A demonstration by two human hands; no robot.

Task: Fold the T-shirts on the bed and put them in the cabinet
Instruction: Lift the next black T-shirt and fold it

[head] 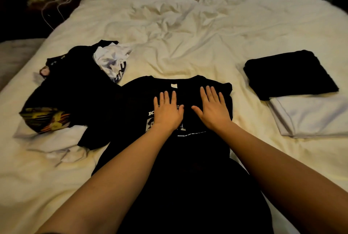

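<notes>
**Both palms flat on black T-shirt — smoothing stage, fold not yet started**

Grip state: none. Left hand (166,110) and right hand (211,108) both lie palm-down with fingers straight and slightly spread, pressing the chest of the black printed T-shirt (188,158); nothing is pinched or curled around. Thumbs point inward toward each other, nearly touching, over the white print.

Likely reason for placement: shirt is spread face up with the collar away from the person, neck tag (174,85) just beyond the left fingertips. Flat hands at centre read as pressing out wrinkles before the sides get folded in.

Pose: both forearms extended forward and converging on the shirt, wrists low.

Outward from the hands:
- Far side of the left hand: heap of unfolded shirts (75,86), black and white mixed, one with a yellow print. Still to be folded, by the look of it.
- Far side of the right hand, well apart: folded black shirt (290,75) stacked partly over a folded white shirt (312,115). Judged finished and waiting.
- All lying on the rumpled white bed (188,26).

Cabinet is not in view.
</notes>
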